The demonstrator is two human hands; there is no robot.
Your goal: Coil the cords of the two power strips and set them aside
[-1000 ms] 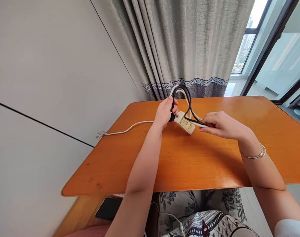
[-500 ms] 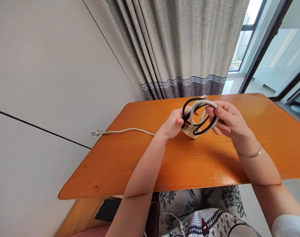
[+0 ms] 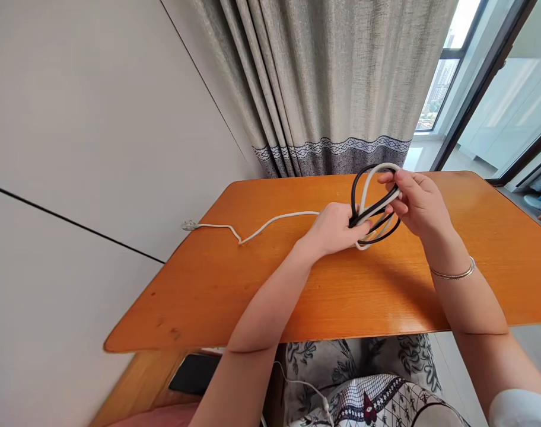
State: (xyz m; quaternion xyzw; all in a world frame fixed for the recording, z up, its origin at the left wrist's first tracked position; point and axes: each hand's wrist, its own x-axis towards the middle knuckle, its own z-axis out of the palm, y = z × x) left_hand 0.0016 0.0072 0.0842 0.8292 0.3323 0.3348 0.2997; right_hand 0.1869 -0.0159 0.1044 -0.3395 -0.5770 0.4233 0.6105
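Note:
Over an orange wooden table [image 3: 350, 296], my left hand [image 3: 335, 228] is closed round the lower part of a bundle of looped black and white cables [image 3: 372, 204]; the power strip seen before is hidden behind that hand. My right hand [image 3: 419, 201] pinches the upper right of the loops between thumb and fingers. A silver bangle [image 3: 455, 274] sits on my right wrist. From the bundle a white cord [image 3: 270, 222] trails left across the table and ends in a plug [image 3: 189, 225] at the table's left edge.
A grey curtain [image 3: 333, 89] hangs behind the table, a pale wall [image 3: 88, 148] stands on the left, and glass doors [image 3: 511, 89] are at the right. Below the table's near edge are my patterned lap [image 3: 363, 385], a thin white wire [image 3: 306, 391] and a dark phone [image 3: 194, 375].
The bundle has shifted right and the power strip has gone out of sight behind my left hand. The white cord has been drawn in and now lies kinked, its plug a little further right.

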